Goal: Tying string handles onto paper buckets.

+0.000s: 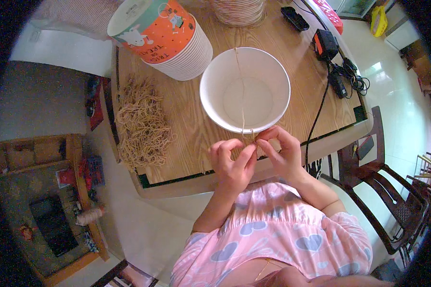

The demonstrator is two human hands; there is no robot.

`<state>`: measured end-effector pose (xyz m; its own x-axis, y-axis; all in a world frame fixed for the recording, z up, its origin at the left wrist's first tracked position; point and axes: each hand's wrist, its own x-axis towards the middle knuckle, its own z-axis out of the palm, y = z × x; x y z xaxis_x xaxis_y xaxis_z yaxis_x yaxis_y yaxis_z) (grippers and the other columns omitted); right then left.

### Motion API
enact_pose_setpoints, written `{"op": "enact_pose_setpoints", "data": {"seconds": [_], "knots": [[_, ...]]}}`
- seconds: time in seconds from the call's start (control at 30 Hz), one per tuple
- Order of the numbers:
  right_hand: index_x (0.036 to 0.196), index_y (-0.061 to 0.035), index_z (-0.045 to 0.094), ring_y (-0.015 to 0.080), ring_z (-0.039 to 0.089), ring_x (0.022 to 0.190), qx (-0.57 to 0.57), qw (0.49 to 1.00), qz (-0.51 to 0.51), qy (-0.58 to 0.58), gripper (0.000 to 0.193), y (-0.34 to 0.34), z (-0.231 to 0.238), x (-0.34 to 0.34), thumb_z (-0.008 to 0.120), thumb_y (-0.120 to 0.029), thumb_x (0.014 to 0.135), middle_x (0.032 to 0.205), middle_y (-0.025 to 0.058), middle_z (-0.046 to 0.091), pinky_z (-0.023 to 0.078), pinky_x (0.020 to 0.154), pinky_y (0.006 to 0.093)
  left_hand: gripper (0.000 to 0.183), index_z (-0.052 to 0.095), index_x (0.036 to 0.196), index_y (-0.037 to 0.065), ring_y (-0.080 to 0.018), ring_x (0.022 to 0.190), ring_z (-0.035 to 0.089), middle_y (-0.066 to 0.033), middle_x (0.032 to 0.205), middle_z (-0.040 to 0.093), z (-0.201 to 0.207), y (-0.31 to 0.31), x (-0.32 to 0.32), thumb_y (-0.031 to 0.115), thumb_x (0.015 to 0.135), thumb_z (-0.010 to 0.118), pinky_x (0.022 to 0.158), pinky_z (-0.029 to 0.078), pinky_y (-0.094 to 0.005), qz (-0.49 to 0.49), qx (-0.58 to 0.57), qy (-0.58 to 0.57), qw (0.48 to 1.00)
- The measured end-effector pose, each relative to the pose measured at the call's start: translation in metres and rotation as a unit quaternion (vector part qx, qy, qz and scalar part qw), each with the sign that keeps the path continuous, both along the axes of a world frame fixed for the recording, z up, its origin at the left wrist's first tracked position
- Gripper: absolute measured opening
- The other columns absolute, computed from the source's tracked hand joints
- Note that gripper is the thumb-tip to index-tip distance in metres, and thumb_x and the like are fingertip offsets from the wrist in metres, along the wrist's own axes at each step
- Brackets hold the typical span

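A white paper bucket [217, 98] stands on the wooden table with its open mouth facing up. One strand of tan twine [243, 95] runs across the mouth from the far rim to the near rim. Just outside the near rim, my left hand [233, 160] pinches the twine between thumb and fingertips. Close beside it, my right hand [282, 149] is closed on the twine too, thumb against fingers. The fingertips of both hands almost meet. The exact shape of the twine between them is too small to make out.
Left on the table [189, 138] lies a heap of cut twine [143, 122]. Behind it leans a stack of nested orange printed buckets [177, 43]. More stacked buckets [239, 10] stand at the far edge. A black power adapter with cables [339, 83] sits right; a dark chair [378, 179] stands beyond.
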<state>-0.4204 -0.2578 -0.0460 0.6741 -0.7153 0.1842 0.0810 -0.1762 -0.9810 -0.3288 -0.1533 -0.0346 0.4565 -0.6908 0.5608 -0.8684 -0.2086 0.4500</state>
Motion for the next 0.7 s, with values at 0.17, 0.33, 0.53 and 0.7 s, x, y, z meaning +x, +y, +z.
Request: {"op": "enact_pose_setpoints", "data": {"seconds": [0.17, 0.33, 0.53, 0.7], "knots": [[0.077, -0.0001, 0.057, 0.0164, 0.058, 0.072, -0.026, 1.000, 0.002, 0.007, 0.007, 0.000, 0.002, 0.000, 0.064, -0.001, 0.075, 0.076, 0.0077, 0.059, 0.045, 0.064, 0.0261, 0.021, 0.061, 0.079, 0.013, -0.0242, 0.080, 0.047, -0.0042, 0.083, 0.049, -0.004, 0.000, 0.003, 0.010, 0.061, 0.073, 0.068, 0.039, -0.0363, 0.002, -0.005, -0.012, 1.000], [0.078, -0.0012, 0.057, 0.0190, 0.058, 0.073, -0.106, 0.994, -0.008, -0.003, 0.009, -0.002, -0.005, 0.002, 0.065, -0.001, 0.073, 0.076, 0.0085, 0.059, 0.046, 0.064, 0.0275, 0.023, 0.062, 0.084, 0.015, -0.0230, 0.082, 0.047, -0.0013, 0.087, 0.049, -0.004, 0.001, 0.004, 0.010, 0.063, 0.072, 0.069, 0.038, -0.0354, 0.007, 0.017, -0.025, 1.000], [0.082, 0.0000, 0.057, 0.0160, 0.057, 0.073, -0.025, 0.999, -0.006, 0.031, 0.010, -0.005, 0.000, 0.002, 0.063, 0.001, 0.074, 0.076, 0.0078, 0.058, 0.046, 0.066, 0.0268, 0.016, 0.060, 0.086, 0.006, -0.0153, 0.073, 0.052, -0.0031, 0.082, 0.057, -0.017, 0.005, -0.003, 0.011, 0.074, 0.068, 0.065, 0.043, -0.0287, 0.035, -0.068, 0.329, 0.941], [0.083, 0.0015, 0.056, 0.0138, 0.057, 0.074, 0.004, 0.999, 0.023, 0.040, 0.008, -0.006, -0.006, -0.001, 0.060, 0.003, 0.076, 0.076, 0.0071, 0.058, 0.045, 0.067, 0.0257, 0.009, 0.058, 0.087, 0.004, -0.0066, 0.064, 0.049, 0.0000, 0.075, 0.055, -0.020, -0.001, 0.001, 0.005, 0.079, 0.061, 0.058, 0.039, -0.0204, 0.048, -0.152, 0.707, 0.689]]}}
